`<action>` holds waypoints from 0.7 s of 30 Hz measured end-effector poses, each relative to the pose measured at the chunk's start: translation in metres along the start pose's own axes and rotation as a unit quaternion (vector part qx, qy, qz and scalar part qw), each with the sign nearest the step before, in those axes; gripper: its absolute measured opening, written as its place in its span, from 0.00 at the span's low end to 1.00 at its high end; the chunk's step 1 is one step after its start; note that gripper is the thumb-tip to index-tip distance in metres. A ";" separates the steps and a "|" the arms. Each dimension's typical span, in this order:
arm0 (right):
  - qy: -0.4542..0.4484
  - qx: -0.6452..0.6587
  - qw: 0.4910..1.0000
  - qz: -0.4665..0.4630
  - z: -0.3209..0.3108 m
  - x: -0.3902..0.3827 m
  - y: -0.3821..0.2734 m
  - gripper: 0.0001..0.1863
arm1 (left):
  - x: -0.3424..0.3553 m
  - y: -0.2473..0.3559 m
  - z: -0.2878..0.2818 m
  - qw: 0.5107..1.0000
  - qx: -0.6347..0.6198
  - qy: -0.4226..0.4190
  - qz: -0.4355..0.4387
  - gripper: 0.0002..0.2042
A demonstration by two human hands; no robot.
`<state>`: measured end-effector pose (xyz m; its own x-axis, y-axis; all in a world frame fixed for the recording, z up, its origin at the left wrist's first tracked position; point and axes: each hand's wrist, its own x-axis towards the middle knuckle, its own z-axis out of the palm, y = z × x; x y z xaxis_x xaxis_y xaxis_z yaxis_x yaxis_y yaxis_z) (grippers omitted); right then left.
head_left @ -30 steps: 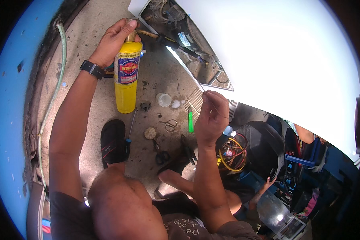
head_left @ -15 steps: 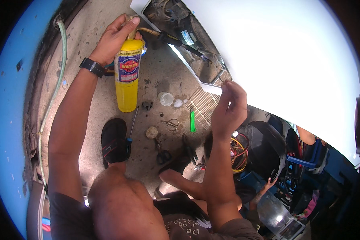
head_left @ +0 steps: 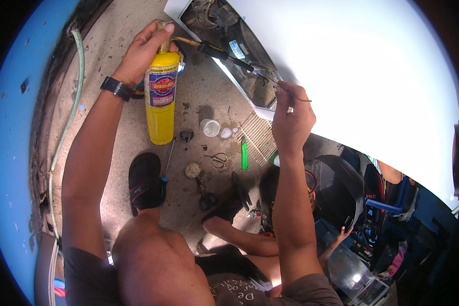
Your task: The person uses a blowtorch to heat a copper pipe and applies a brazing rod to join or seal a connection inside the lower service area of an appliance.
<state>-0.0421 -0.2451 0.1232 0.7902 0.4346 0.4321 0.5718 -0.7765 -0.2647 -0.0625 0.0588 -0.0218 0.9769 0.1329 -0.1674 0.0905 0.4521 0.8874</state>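
Observation:
My left hand [head_left: 147, 53] is wrapped round the brass valve head of a gas torch with a yellow cylinder [head_left: 160, 125]. The torch's dark burner tube [head_left: 224, 54] points right, into the open compartment [head_left: 224, 23] of a white appliance [head_left: 362, 76]. Pinched between the thumb and fingers of my right hand [head_left: 294, 115] is a thin metal rod [head_left: 302, 99]. Its far end reaches toward the burner tip, among pipes at the compartment's edge. No flame can be made out against the bright light.
On the concrete lie scissors [head_left: 207, 200], a screwdriver [head_left: 164, 179], pliers [head_left: 242, 191], a green-handled cutter [head_left: 245, 155], a white cup [head_left: 209, 127] and a wire grille [head_left: 259, 137]. A hose [head_left: 69, 122] runs along the left. Another person's hand [head_left: 340, 237] shows at lower right.
My right hand has moved up toward the burner tip, and the thin rod now shows clearly in its fingers. The torch and my left hand have barely shifted.

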 end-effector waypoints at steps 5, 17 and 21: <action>0.001 -0.008 1.000 0.007 0.001 -0.003 0.000 0.07 | -0.003 0.005 0.004 1.000 -0.006 -0.018 0.004 0.22; -0.001 -0.004 1.000 0.016 -0.001 -0.006 0.004 0.06 | -0.002 -0.001 0.006 1.000 0.021 -0.001 0.020 0.17; -0.005 -0.009 1.000 0.013 -0.002 -0.006 0.005 0.06 | -0.001 -0.001 0.007 1.000 0.020 0.004 0.022 0.17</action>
<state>-0.0444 -0.2521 0.1208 0.8066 0.4185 0.4175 0.5473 -0.7955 -0.2601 -0.0627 0.0524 -0.0194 0.9786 0.1588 -0.1310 0.0554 0.4098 0.9105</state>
